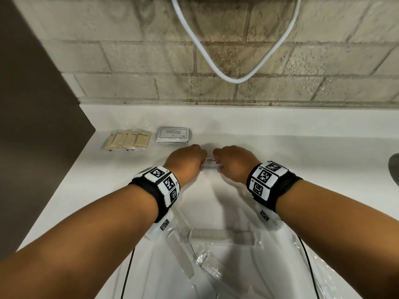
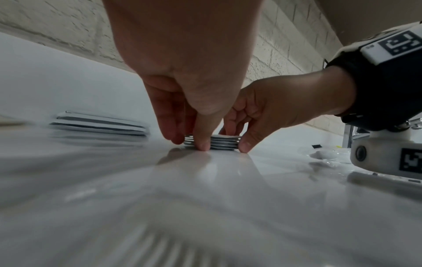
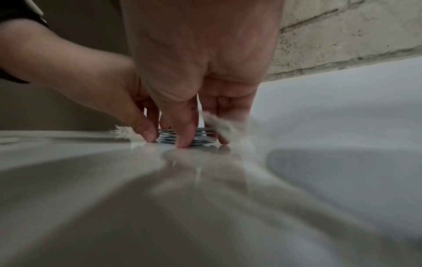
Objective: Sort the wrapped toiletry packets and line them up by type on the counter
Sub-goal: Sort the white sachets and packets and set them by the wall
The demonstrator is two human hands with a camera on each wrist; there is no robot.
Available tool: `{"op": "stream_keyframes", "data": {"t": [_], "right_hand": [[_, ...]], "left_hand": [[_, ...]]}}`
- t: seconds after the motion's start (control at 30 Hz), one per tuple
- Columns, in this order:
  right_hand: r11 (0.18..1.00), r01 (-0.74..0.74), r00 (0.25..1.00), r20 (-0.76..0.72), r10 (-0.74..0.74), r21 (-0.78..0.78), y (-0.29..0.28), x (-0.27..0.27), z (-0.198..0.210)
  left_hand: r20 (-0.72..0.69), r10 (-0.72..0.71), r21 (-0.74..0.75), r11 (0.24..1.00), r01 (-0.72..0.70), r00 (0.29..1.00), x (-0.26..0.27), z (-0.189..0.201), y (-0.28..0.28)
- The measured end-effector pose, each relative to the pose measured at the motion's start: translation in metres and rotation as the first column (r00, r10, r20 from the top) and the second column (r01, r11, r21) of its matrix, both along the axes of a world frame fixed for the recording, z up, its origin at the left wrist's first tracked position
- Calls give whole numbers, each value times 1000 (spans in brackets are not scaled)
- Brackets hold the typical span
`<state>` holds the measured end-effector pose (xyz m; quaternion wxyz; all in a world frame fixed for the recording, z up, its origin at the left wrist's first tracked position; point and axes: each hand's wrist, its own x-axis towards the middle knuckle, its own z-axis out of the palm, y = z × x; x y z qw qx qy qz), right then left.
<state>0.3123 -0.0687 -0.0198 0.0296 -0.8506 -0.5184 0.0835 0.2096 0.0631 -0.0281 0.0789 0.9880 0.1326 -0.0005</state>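
Note:
A small stack of white toothpaste packets (image 1: 211, 163) sits on the white counter (image 1: 280, 160), right of centre. My left hand (image 1: 200, 164) pinches its left end and my right hand (image 1: 219, 165) pinches its right end. From the left wrist, the stack (image 2: 224, 143) lies flat between the left hand's (image 2: 190, 142) thumb and fingers, fingertips touching the counter. The right wrist view has the stack (image 3: 166, 138) under the right hand (image 3: 203, 140). A stack of shampoo packets (image 1: 172, 134) and a row of beige soap packets (image 1: 127, 140) lie behind to the left.
Several wrapped combs (image 1: 210, 234) lie in crinkled clear plastic near the counter's front. A white hose (image 1: 233, 78) loops down the tiled wall. A dark faucet part (image 1: 394, 167) shows at the right edge. A brown wall bounds the counter on the left.

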Motion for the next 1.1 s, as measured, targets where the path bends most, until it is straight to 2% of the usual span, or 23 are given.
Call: {"op": "stream_keyframes", "data": {"t": [0.17,0.33,0.47,0.83,0.93,1.03,1.1], "right_hand": [[999,43,998,-52,-43,12,11,20,4],[998,38,999,-7,-38,-46,32,40,5],[999,36,999,-15,-37,-34,43,51,10],[999,51,998,-27,-52,-17,61,71,10],[998,65,995,-79,-65,0,57,70,11],[996,84,996,-40,-85,-25,45,70,18],[993,118,993,-18,-118,-31,33,70,26]], "left_hand": [[7,0,52,999,-1,1000,20,3,3],[-20,26,69,997,-24,999,40,9,12],[25,45,5,999,-45,999,55,11,21],[6,44,4,999,-44,999,78,11,36],[45,58,-55,997,-56,997,76,12,37],[73,120,-86,990,-113,990,67,13,37],[164,177,-153,976,-153,970,55,15,35]]}}
